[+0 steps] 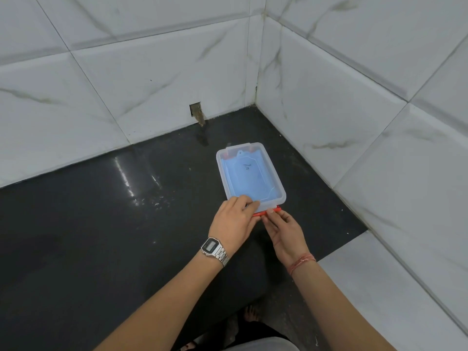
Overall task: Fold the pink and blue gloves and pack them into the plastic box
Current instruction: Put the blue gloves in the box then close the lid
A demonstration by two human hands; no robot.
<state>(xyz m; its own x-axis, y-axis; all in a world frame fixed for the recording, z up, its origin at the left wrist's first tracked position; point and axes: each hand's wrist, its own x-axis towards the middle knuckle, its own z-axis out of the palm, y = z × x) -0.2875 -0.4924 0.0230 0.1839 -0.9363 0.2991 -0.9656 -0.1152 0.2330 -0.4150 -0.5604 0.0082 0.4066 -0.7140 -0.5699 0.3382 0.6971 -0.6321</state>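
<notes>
The plastic box (pixel 250 173) sits lidded on the black surface (pixel 101 224) near the tiled corner (blue showing through). Left hand (pixel 234 221) presses its near rim; right hand (pixel 285 230) pinches the red latch (pixel 266 212).

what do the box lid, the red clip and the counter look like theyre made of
Box lid: translucent plastic, slightly frosted, since the blue inside shows through it. Red clip: opaque, probably plastic, though both hands hide most of it. Counter: dark polished stone or a similar hard slab, glossy, with streaks of reflected light on it.
</notes>
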